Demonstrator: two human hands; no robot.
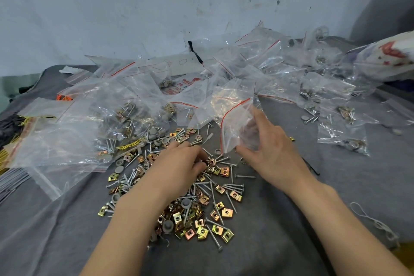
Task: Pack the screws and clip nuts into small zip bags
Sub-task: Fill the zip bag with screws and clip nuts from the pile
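Far left edge: a bundle of yellow ties, partly under clear plastic. Left field: large slack clear bags lying on the grey cloth that covers the bench. Left of centre, toward the wall: a heap of filled zip bags, red-lined at the mouth, holding screws, clip nuts and grey caps. Centre foreground: a loose pile of silver screws, brass-coloured clip nuts and a few grey caps, spread flat on the cloth. Left hand: resting palm down on the upper part of the pile, fingers curled narrowly, tips among the clip nuts; whether they pinch a piece cannot be told, as the fingertips are hidden. Just right of it: one small zip bag, seemingly empty, held tilted above the cloth. Right hand: holding that bag, fingers spread behind the plastic and thumb at its lower corner. Right field: further filled zip bags scattered near the back. Far right: a white printed bag at the rear, a white looped cord in front.
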